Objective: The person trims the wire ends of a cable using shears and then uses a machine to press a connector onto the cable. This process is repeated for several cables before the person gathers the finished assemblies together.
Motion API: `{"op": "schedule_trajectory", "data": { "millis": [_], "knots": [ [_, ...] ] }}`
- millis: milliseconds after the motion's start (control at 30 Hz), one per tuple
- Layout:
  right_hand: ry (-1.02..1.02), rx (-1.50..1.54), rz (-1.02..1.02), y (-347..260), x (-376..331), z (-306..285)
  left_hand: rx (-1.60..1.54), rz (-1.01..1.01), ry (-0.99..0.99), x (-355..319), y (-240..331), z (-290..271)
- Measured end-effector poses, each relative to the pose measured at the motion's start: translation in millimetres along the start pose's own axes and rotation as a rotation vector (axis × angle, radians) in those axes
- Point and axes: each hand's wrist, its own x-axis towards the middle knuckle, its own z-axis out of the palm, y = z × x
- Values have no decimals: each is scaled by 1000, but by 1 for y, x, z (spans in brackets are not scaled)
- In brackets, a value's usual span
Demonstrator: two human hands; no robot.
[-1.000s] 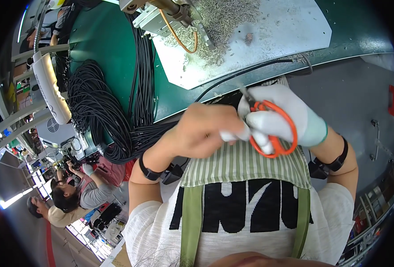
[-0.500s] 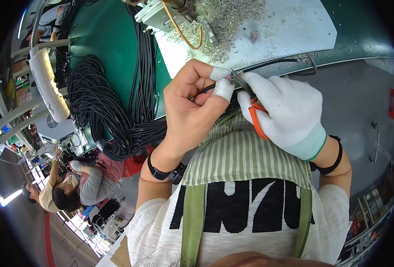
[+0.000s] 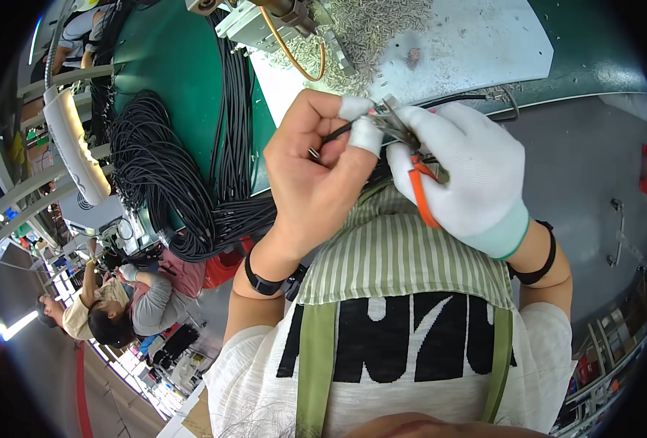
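My left hand [image 3: 316, 175], bare with white tape on two fingertips, pinches the end of a thin black cable [image 3: 451, 98] that runs off right along the bench edge. My right hand [image 3: 462, 175], in a white glove, grips orange-handled cutters [image 3: 420, 188], blades meeting the cable at the pinch. Beyond: a white tray [image 3: 477, 44] strewn with small metal pieces [image 3: 367, 25], a green bench [image 3: 170, 66], coiled black cables [image 3: 155, 175]. A seated co-worker [image 3: 119, 306] lower left.

Single head-worn fisheye view, looking steeply down, close over the left hand [image 3: 316, 175] and gloved right hand [image 3: 469, 175], green bench [image 3: 170, 66] beyond.
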Motion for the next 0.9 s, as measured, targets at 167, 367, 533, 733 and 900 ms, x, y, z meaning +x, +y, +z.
{"op": "schedule_trajectory", "data": {
  "millis": [167,367,533,733,900],
  "knots": [
    [-18,-183,22,0,-5,9,153,81,-60,0,-3,-2],
    [-405,446,355,2,1,-3,-170,-136,-91,5,-6,-3],
    [-466,929,607,8,-4,6,-291,-196,-154,7,-10,-7],
    [-236,424,310,28,-4,10,-173,-214,-75,17,-39,-33],
    [-400,671,537,47,45,13,-370,-374,-125,57,-52,-58]
  ]
}}
